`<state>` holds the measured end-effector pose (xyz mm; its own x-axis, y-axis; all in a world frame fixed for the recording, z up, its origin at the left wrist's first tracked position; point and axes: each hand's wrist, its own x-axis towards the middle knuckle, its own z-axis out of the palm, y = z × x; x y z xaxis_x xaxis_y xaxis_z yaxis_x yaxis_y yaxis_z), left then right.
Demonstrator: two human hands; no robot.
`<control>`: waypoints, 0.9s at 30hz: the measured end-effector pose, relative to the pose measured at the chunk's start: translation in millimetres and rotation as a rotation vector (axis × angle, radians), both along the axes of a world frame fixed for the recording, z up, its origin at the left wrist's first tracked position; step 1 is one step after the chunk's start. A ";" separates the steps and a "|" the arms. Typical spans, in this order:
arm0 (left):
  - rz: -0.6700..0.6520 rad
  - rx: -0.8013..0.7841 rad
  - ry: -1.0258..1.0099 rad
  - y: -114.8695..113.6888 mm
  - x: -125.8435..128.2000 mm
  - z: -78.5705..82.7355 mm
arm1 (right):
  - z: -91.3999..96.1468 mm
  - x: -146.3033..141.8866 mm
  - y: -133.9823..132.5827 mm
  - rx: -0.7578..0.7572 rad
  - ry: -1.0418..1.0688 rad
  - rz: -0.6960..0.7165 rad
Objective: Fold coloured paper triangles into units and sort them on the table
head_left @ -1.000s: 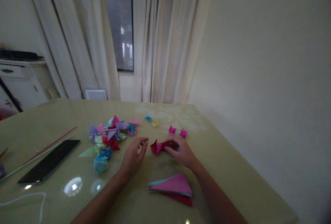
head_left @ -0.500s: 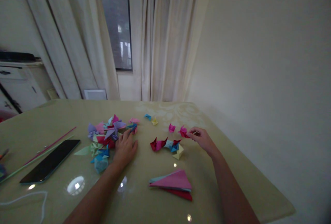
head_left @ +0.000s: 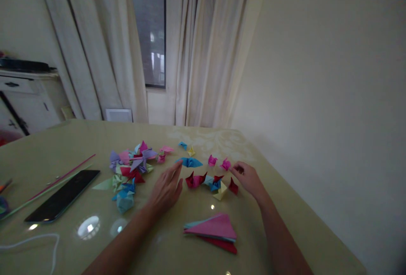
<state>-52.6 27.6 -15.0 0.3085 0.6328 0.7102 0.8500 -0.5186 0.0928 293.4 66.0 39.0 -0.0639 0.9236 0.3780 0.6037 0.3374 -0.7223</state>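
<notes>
My left hand [head_left: 168, 185] reaches over the table's middle, fingers stretched out and thumb apart. Its fingertips touch the left end of a blue folded-paper piece [head_left: 191, 163]. My right hand [head_left: 247, 177] is curled, thumb and finger close together beside a bright pink folded piece [head_left: 225, 164]; whether anything is pinched between them is hidden. Just below these fingers lies a dark red folded piece [head_left: 233, 186]. Another pink piece [head_left: 212, 160] sits to the left. Nearer to me is a row with a red-and-pink piece [head_left: 196, 180], a blue one [head_left: 215, 184] and a pale yellow one [head_left: 221, 191].
A pile of colourful origami [head_left: 135, 160] lies left of my left hand. Fanned folded papers [head_left: 215, 229] rest in front of me. A black phone [head_left: 63, 194], thin sticks [head_left: 60, 179] and a white cable [head_left: 34, 237] are at the left. A wall [head_left: 333, 118] borders the right.
My left hand has moved right from the pile, and the blue piece has shifted right with it. A dark red piece now lies apart below my right hand, which has barely moved.
</notes>
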 end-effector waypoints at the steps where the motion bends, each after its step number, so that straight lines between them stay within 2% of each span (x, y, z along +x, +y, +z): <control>1: -0.045 0.002 0.008 -3.8 4.2 1.5 | 1.1 -12.4 -3.1 0.018 0.013 0.025; 4: -0.203 0.008 0.028 -14.6 15.4 5.7 | 3.0 -48.4 -16.2 -0.005 0.122 0.296; 6: -0.287 0.022 0.034 -19.4 20.6 7.1 | 3.3 -64.7 -24.3 -0.014 0.138 0.418; 9: -0.338 0.044 0.054 -22.9 25.0 6.7 | 4.0 -75.3 -31.4 0.024 0.114 0.498; 14: -0.345 0.028 0.118 -20.3 24.7 6.7 | 7.5 -77.5 -33.1 0.092 0.074 0.525; 17: -0.229 -0.006 0.111 -9.2 12.4 6.3 | 7.0 -66.2 -23.9 0.111 0.129 0.404; 21: 0.198 -0.137 0.024 11.5 -17.6 -2.3 | -4.3 -22.5 3.0 0.174 0.281 -0.029; 23: 0.371 -0.215 -0.010 18.8 -29.3 -9.2 | -13.9 4.4 16.0 0.163 0.277 -0.189; 25: 0.449 -0.277 -0.020 22.9 -34.8 -15.1 | -24.0 25.8 24.8 0.131 0.234 -0.301; 27: 0.466 -0.317 -0.012 24.8 -35.2 -18.4 | -33.0 37.4 29.0 0.106 0.206 -0.345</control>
<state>-87.8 52.4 -33.4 -0.0618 0.8830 0.4652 0.9804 -0.0336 0.1939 330.8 95.0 6.0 0.3295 0.8328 0.4448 0.5405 0.2200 -0.8121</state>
